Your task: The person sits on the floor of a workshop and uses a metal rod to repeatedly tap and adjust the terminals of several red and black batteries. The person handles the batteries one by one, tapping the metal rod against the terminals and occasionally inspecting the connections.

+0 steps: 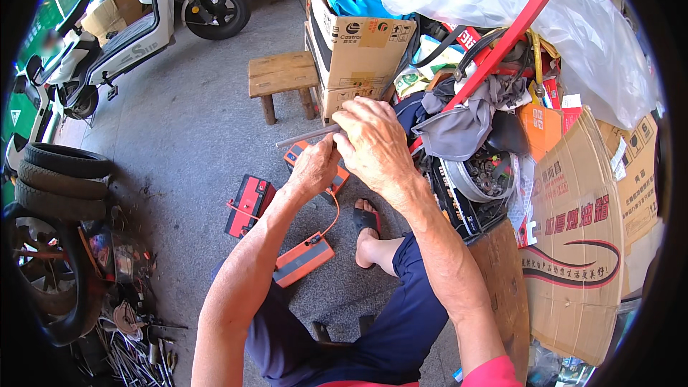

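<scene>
In front of me my left hand [313,170] and my right hand [376,145] come together at a thin grey rod [299,137]. It points out to the left from between the fingers. Both hands are closed; the fingers of the right one bend over the rod's near end and hide it. I cannot tell what kind of rod it is. Below them on the floor lie several orange-red batteries: one red battery [249,206], one orange battery [307,261], and another battery [342,183] partly behind my left hand. An orange wire [335,215] runs between batteries.
A wooden stool [282,74] stands ahead, beside a cardboard box [365,50] with blue gloves on top. Cluttered goods and a flattened carton [573,244] fill the right. A white scooter [136,36] is parked at the far left, with stacked tyres [61,190] and loose tools [136,358] nearer.
</scene>
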{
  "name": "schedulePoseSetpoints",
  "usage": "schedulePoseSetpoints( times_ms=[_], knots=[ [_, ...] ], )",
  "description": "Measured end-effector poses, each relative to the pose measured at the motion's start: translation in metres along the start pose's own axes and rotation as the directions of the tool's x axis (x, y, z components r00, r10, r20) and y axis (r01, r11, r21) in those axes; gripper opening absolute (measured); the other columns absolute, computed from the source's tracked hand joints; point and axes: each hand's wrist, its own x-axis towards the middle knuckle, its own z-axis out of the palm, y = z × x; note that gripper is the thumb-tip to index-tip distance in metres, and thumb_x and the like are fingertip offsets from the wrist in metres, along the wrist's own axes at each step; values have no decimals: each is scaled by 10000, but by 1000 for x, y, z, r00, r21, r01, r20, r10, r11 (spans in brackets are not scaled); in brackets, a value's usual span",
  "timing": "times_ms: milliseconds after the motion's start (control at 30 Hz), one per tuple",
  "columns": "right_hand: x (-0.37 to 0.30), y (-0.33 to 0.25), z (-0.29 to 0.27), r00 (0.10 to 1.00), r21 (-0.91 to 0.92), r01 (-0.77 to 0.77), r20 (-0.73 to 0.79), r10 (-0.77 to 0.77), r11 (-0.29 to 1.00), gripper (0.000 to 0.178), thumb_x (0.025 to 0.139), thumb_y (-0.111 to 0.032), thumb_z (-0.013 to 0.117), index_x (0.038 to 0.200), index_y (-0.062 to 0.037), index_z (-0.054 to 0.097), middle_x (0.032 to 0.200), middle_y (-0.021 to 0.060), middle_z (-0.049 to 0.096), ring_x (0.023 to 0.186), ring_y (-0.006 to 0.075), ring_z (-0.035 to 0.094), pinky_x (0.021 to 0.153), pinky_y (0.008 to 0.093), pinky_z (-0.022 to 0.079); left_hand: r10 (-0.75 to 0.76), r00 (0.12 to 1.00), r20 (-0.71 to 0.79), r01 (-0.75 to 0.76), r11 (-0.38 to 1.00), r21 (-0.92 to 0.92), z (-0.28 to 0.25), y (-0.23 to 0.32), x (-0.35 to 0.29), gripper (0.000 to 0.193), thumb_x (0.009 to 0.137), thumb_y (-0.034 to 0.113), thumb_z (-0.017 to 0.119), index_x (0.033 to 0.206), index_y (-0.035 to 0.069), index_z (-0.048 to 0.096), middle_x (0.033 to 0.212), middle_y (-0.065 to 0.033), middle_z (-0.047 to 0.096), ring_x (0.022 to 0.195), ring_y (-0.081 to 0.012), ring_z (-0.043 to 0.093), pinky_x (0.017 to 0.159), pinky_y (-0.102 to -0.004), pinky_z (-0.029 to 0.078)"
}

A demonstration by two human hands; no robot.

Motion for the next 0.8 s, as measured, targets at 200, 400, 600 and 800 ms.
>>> schedulePoseSetpoints(
  times_ms=[200, 400, 600, 800],
  knots=[
    [3, -7, 2, 983, -96, -96, 148, 110, 991, 163, 854, -184, 639, 813, -28, 663, 799, 141, 694, 814, 312, 683, 778, 432, 503, -85, 989, 120, 80, 996, 48, 2, 5, 2, 193, 955, 165, 518, 1073, 12, 516, 797, -257, 657, 775, -447, 643, 672, -525, 492],
    [3, -9, 7, 942, -27, -330, 57, 331, 944, 143, 857, -143, 607, 781, -28, 646, 665, 185, 651, 653, 361, 669, 622, 462, 530, -39, 978, 205, 28, 998, 55, 3, 10, 2, 269, 887, 155, 585, 1099, 29, 479, 803, -262, 655, 820, -464, 638, 714, -554, 485],
    [0, 7, -4, 989, 24, 122, -92, -119, 992, 213, 806, -78, 616, 1000, -22, 684, 1014, 171, 695, 1089, 332, 626, 1005, 449, 436, -76, 989, 125, 74, 997, 23, -1, 6, 1, 171, 924, 145, 546, 1049, 34, 507, 780, -258, 652, 794, -462, 639, 675, -535, 495],
    [3, 4, -1, 963, 4, 51, 265, -50, 999, 149, 764, -64, 615, 878, -23, 702, 953, 158, 693, 1054, 314, 637, 972, 426, 458, -25, 988, 155, 12, 997, 79, 5, 5, 1, 186, 935, 166, 515, 1038, 11, 526, 782, -244, 656, 784, -448, 645, 667, -526, 505]
  ],
)
